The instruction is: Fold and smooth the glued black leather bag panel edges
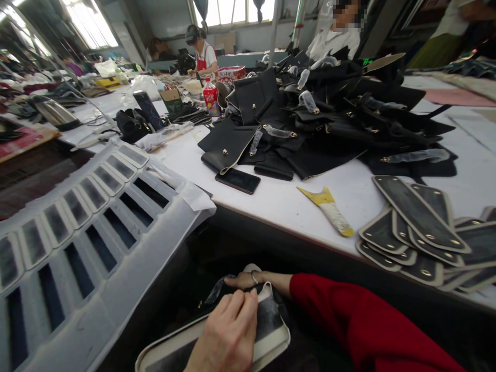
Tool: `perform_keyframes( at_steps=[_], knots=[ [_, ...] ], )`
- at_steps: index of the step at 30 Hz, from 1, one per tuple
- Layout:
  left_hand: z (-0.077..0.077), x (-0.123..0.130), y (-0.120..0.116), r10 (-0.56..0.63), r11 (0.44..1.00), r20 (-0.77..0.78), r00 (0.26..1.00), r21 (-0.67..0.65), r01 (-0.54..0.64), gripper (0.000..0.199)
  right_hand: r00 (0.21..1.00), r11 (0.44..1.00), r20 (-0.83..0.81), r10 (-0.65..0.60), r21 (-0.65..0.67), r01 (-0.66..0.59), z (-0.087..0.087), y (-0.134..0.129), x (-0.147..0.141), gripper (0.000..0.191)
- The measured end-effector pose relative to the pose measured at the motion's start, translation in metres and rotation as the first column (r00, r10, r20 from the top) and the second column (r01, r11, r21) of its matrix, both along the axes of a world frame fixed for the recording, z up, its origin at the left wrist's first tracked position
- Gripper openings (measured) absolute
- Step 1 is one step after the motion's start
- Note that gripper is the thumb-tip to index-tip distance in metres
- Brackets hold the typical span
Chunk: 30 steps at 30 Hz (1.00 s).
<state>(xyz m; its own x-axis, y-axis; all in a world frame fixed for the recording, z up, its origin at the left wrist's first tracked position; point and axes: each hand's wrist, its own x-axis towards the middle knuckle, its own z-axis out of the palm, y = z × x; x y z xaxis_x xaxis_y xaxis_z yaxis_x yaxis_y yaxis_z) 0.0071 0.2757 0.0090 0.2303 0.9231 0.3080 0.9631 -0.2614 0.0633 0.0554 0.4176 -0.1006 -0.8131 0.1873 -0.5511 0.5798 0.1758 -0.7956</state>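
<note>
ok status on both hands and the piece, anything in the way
Left hand gripping pale-edged dark piece, covering part of it; right hand beyond it, partly hidden; phone on table, clear of both hands.

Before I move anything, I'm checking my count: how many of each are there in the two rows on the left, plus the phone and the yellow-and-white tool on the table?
Pale-edged panels, upper row, one cut by the frame: 8
Dark strips, lower row: 7
Phone: 1
Yellow-and-white tool: 1
Total: 17
</note>
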Motion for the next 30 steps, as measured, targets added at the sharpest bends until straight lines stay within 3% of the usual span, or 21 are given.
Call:
perform_keyframes(
  at_steps=[3,6,10,14,17,22,25,27,30],
  knots=[
    [-0.001,-0.001,-0.003,-0.016,0.994,-0.019,1.000,-0.104,0.014,0.043,0.995,1.000,0.101,0.000,-0.026,0.003,-0.005,0.001,0.002,0.025],
    [0.010,-0.003,-0.003,-0.029,0.985,-0.020,0.999,-0.171,0.026,0.047,0.992,0.999,0.122,-0.038,-0.014,0.040,0.004,0.017,0.006,0.032],
    [0.032,0.002,-0.001,0.007,0.966,-0.028,1.000,-0.259,-0.014,0.054,0.996,0.995,0.023,-0.081,-0.059,0.082,0.047,0.047,0.019,0.038],
    [0.044,0.010,-0.002,0.096,0.942,-0.011,0.995,-0.323,-0.095,0.057,0.995,0.987,-0.099,0.019,-0.154,-0.034,0.100,0.055,0.035,0.029],
    [0.045,0.014,-0.007,0.178,0.914,0.057,0.982,-0.380,-0.144,0.055,0.985,0.985,-0.128,0.114,-0.117,-0.129,0.122,0.048,0.043,0.023],
    [0.043,0.021,-0.017,0.260,0.898,0.130,0.957,-0.396,-0.190,0.052,0.955,0.960,-0.119,0.271,0.104,-0.259,0.138,0.041,0.047,0.026],
    [0.043,0.018,-0.021,0.300,0.909,0.267,0.916,-0.371,-0.190,0.045,0.929,0.922,-0.078,0.362,0.179,-0.344,0.147,0.041,0.040,0.027],
    [0.042,0.011,-0.025,0.303,0.929,0.382,0.873,-0.323,-0.182,0.040,0.925,0.911,-0.028,0.380,0.183,-0.369,0.147,0.037,0.028,0.026],
    [0.043,-0.005,-0.035,0.355,0.933,0.468,0.809,-0.236,-0.272,0.040,0.941,0.920,0.051,0.335,0.198,-0.338,0.136,0.022,0.000,0.050]
  ],
)
